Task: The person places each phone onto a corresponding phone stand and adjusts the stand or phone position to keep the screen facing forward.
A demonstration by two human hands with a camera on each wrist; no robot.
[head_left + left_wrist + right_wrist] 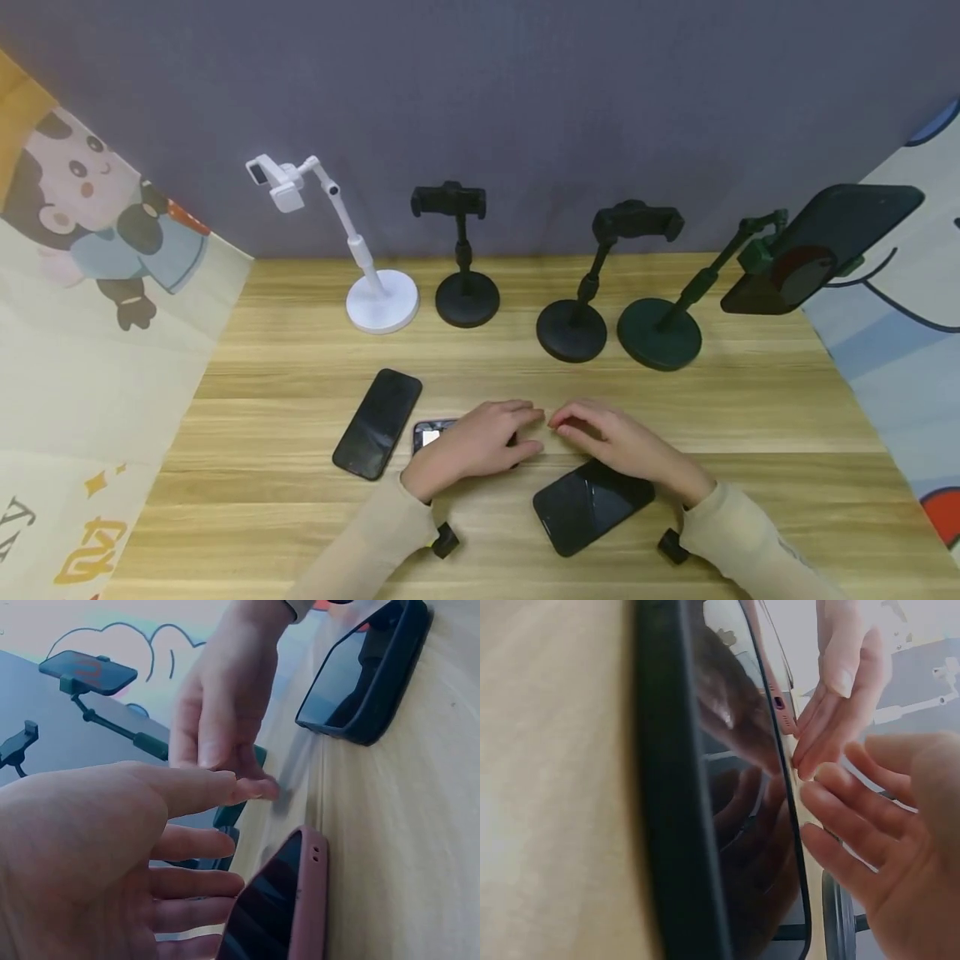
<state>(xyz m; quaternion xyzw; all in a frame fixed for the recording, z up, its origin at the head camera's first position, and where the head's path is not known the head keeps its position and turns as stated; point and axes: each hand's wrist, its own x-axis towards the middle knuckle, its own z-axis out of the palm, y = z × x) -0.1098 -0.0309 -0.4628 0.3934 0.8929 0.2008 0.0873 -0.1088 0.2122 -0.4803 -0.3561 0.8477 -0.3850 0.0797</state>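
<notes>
My left hand (pixel 483 442) hovers palm down over a pink-cased phone (pixel 315 900), covering most of it in the head view. Its fingers extend to the right and hold nothing. Facing it, my right hand (pixel 611 442) has loosely bent fingers with nothing between them. Both hands' fingertips come close together in the middle. Partly under the right wrist lies a dark-cased phone (pixel 588 508), screen up and slanted. Left of the pink-cased phone, another black phone (pixel 377 425) lies screen up on the wooden table (pixel 255 417).
Along the back stand a white phone stand (pixel 382 302), two black ones, left (pixel 467 298) and right (pixel 572 331), with vacant clamps, and a dark green stand (pixel 660 335). A phone (pixel 862 225) sits tilted in the green stand's clamp. Behind them rises a grey panel (pixel 525 100).
</notes>
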